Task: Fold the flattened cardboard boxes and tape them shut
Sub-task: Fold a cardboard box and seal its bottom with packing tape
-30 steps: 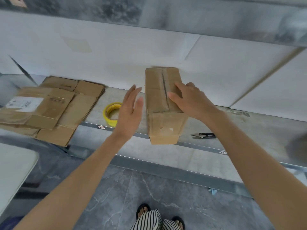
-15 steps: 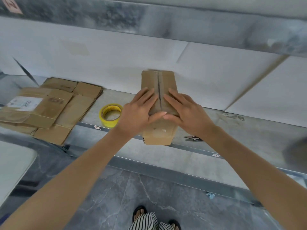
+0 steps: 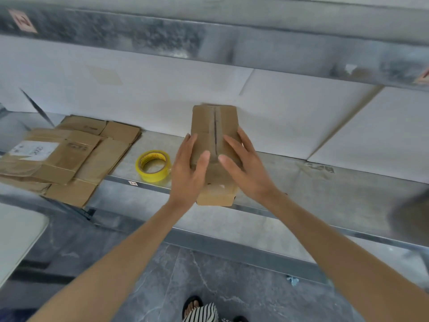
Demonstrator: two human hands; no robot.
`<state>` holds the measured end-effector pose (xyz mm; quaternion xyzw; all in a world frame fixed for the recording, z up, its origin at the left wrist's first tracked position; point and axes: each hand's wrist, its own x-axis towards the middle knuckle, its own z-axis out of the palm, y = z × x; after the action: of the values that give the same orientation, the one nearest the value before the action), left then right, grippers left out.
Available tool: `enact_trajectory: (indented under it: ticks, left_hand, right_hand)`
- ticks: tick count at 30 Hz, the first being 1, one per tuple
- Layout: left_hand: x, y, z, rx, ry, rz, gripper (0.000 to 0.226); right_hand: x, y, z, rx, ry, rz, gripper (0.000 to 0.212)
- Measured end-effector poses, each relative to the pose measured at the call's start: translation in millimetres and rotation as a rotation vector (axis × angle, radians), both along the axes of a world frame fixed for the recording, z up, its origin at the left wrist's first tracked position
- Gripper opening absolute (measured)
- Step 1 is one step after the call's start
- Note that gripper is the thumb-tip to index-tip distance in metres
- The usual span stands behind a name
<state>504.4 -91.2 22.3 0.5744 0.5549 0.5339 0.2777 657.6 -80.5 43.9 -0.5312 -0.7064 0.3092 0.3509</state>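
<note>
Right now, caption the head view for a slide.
Left hand and right hand press cardboard box flaps shut; yellow tape roll lies beside.

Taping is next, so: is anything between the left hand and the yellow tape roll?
Nothing visible. The tape roll lies on the shelf just left of the left hand, which rests on the box.

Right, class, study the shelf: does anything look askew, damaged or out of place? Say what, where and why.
The pile of flat cardboard at the left of the shelf lies fanned and crooked, its front corner hanging past the shelf edge. A small blue scrap lies on the floor below. Nothing looks spilled.
</note>
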Motion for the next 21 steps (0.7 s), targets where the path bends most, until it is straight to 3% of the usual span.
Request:
enact_trajectory:
  ticks: [3, 9, 15, 18, 21]
  left_hand:
    - [21, 3, 2, -0.027, -0.232, 0.138, 0.055]
    - [32, 9, -4, 0.055, -0.171, 0.293, 0.048]
    - [28, 10, -3, 0.060, -0.056, 0.340, 0.052]
    - [32, 3, 4, 0.015, -0.192, 0.308, 0.042]
    - [41, -4, 10, -0.085, -0.344, 0.345, 0.054]
  right_hand:
    - [-17, -2, -3, -0.019, 0.164, -0.155, 0.047]
    - [-34, -6, -6, 0.100, 0.355, -0.297, 0.033]
    - [-37, -4, -7, 0.058, 0.313, -0.324, 0.039]
    - [-36, -7, -5, 0.047, 0.337, -0.315, 0.038]
    - [-39, -12, -5, 0.029, 0.322, -0.318, 0.037]
